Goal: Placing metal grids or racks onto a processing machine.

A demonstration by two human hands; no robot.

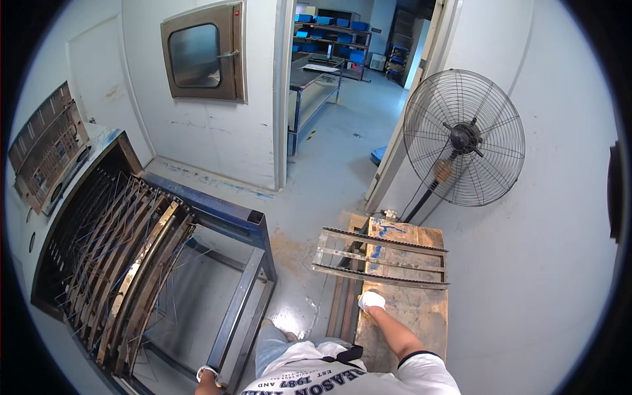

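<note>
My right hand [373,301], in a white glove, is at the left edge of a worn wooden bench [411,322]. Its fingers look curled in, and what they hold, if anything, is hidden. Just beyond it, a metal rack frame [401,284] with toothed rails lies across the bench and overhangs its left side. At the bottom edge my left hand [207,373], also gloved, is beside the bar of a blue-grey steel stand [240,309]; its fingers are mostly hidden. On my left, several curved slatted metal racks [141,260] with thin wires sit at the mouth of an oven-like cabinet [105,146].
A large black pedestal fan [464,137] stands behind the bench by the right wall. Ahead, a doorway opens to a room with a long workbench [309,76] and shelves holding blue bins [326,21]. A brown-framed window hatch [203,52] is on the wall left of the doorway.
</note>
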